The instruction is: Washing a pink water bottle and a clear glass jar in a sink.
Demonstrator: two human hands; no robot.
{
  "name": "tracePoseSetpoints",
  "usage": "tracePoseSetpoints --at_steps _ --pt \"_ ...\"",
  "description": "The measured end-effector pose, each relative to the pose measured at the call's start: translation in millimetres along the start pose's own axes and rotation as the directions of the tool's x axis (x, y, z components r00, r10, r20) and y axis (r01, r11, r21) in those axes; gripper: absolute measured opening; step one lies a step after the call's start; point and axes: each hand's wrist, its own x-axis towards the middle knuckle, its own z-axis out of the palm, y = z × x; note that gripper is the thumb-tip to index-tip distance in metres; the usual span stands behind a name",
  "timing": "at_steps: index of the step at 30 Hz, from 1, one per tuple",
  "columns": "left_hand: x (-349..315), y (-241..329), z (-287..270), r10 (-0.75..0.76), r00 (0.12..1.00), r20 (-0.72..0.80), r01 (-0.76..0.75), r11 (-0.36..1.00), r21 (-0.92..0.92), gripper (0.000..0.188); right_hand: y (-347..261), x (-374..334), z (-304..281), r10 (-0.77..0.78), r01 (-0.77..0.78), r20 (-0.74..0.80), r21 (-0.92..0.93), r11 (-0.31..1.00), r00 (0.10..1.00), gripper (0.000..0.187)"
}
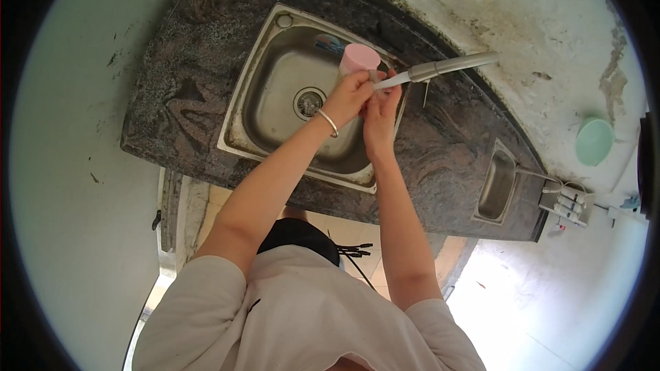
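Observation:
My left hand (346, 101), with a silver bangle at the wrist, reaches over the sink's right side, its fingers curled closed. Just beyond those fingers is a pink cup (361, 57); whether the hand grips it or only overlaps it in view, I cannot tell. Close against the left hand, my right hand (380, 118) has its fingers raised and bent inward. Between the two, a small pale object is mostly covered by fingers. A white stream of water (392, 82) runs from the silver faucet (450, 65) onto both hands.
The steel sink (237, 120) has a round drain (309, 103) and is set into a dark, patterned stone counter (182, 89). A smaller steel basin (496, 185) lies farther right. Near the wall at right is a pale green bowl-shaped thing (595, 141). Black cables (354, 251) hang near my waist.

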Motion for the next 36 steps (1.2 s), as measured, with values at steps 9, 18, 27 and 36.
tracePoseSetpoints --at_steps 9,18,27,36 --pt "2 -3 -6 -0.183 0.982 -0.050 0.162 0.944 -0.287 0.036 -5 -4 8 -0.062 0.062 -0.014 0.037 0.997 0.998 0.053" --pt "-4 3 -14 -0.100 0.978 0.183 0.126 0.982 -0.141 0.027 -3 -4 4 -0.063 0.068 -0.054 0.102 0.992 0.997 0.048" --pt "1 -14 2 -0.182 0.981 -0.072 0.171 0.976 -0.133 0.020 -4 6 -2 0.226 -0.210 -0.102 0.146 0.967 0.969 0.019" --pt "-10 -25 0 0.297 0.955 0.010 -0.170 0.518 0.838 0.016 -5 36 -22 0.113 -0.139 -0.094 -0.350 0.926 0.989 0.051"
